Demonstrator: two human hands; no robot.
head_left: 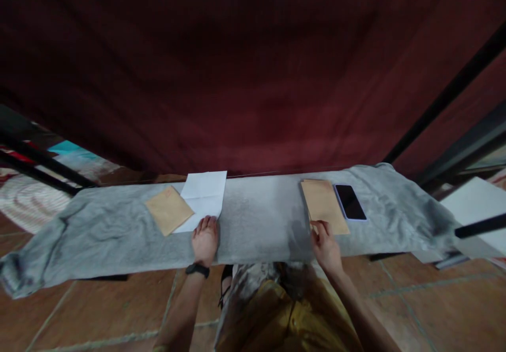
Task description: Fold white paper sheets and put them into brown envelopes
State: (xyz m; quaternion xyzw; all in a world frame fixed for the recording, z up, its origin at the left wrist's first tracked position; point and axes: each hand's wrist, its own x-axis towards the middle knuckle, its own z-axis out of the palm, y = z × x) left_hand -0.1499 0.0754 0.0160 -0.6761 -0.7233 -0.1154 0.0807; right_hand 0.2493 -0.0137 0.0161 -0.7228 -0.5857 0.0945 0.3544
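My left hand point(205, 240) lies with its fingers flat on the lower right corner of a creased white sheet of paper point(205, 191). A single brown envelope point(169, 211) with a faint reddish mark overlaps the sheet's left side, set at an angle. On the right, a small stack of brown envelopes point(324, 204) rests on the grey cloth. The fingers of my right hand point(326, 246) are curled at the stack's lower left corner, pinching its edge. How many envelopes they grip is hidden.
A grey cloth point(261, 209) covers the narrow bench. A phone point(350, 202) lies right of the stack. Behind hangs a dark red curtain point(253, 88). Black metal bars point(443, 99) rise at both sides. A white board point(474, 204) stands at the right, above the tiled floor point(130, 310).
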